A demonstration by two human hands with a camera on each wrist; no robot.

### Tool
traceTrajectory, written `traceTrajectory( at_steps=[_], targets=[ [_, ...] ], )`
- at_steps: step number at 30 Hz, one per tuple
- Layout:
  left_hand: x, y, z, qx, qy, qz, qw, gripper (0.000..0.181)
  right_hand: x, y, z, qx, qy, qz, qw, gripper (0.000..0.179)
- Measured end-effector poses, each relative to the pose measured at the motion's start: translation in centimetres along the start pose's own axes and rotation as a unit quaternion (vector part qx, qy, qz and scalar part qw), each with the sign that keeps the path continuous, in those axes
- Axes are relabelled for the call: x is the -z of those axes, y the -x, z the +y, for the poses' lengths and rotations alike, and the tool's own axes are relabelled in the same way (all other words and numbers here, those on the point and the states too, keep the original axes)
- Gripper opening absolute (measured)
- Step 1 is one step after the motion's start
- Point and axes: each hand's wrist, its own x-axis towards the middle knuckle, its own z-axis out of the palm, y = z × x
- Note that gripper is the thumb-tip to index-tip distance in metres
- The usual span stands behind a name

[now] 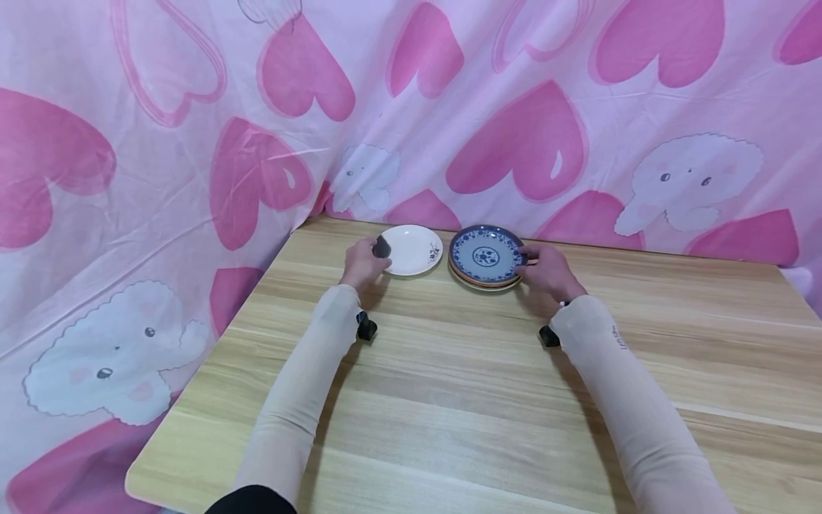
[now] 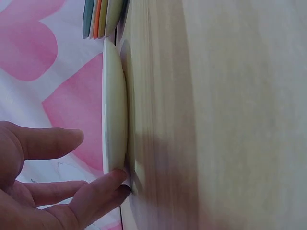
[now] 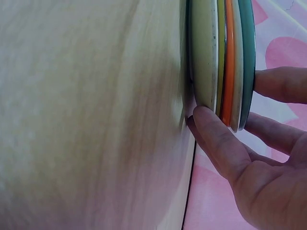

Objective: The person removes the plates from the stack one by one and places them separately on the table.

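At the back of the table, my left hand [image 1: 364, 264] is at the left edge of a white plate [image 1: 414, 251] with a small dark floral print. In the left wrist view its fingertips [image 2: 116, 176] touch the plate's rim low down, while the thumb stands apart above it. To the right is a stack of plates, topped by a blue-and-white patterned plate [image 1: 486, 255]. My right hand [image 1: 551, 271] grips the stack's right side. In the right wrist view the thumb presses the top rim and fingers reach beneath the pale bottom plate [image 3: 204, 57]; an orange plate [image 3: 230, 62] is between.
The wooden table [image 1: 437, 400] stretches toward me and to the right. A pink curtain [image 1: 411, 107] with hearts and white cartoon animals hangs behind and along the left side. Small black devices sit at the wrists beneath pale sleeves [image 1: 302, 385].
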Motion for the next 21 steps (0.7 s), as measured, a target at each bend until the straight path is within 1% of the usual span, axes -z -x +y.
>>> traceTrajectory(
  at_steps=[4, 9, 13, 16, 18, 21],
  targets=[
    [0.1, 0.0, 0.2, 0.007, -0.005, 0.002, 1.0, 0.058, 0.0, 0.0, 0.0, -0.007, 0.0, -0.002, 1.0, 0.054],
    [0.4, -0.1, 0.4, -0.003, -0.017, 0.019, 0.9997, 0.052, 0.1, 0.0, 0.0, 0.0, 0.006, 0.001, 1.0, 0.054],
    [0.6, -0.1, 0.5, -0.005, -0.02, 0.028, 0.9994, 0.055, 0.1, 0.0, 0.1, 0.007, 0.002, 0.005, 1.0, 0.054],
    [0.7, 0.0, 0.7, -0.008, -0.019, 0.038, 0.9991, 0.056, 0.0, -0.1, 0.1, 0.011, -0.001, 0.01, 0.9999, 0.059],
    [0.7, 0.3, 1.1, -0.018, -0.023, 0.048, 0.9984, 0.053, 0.0, 0.0, 0.1, 0.014, -0.002, 0.013, 0.9998, 0.064],
    [0.4, 0.5, 1.6, -0.048, -0.032, 0.058, 0.9967, 0.049, -0.1, 0.0, 0.1, 0.015, -0.007, 0.019, 0.9997, 0.071]
  ],
)
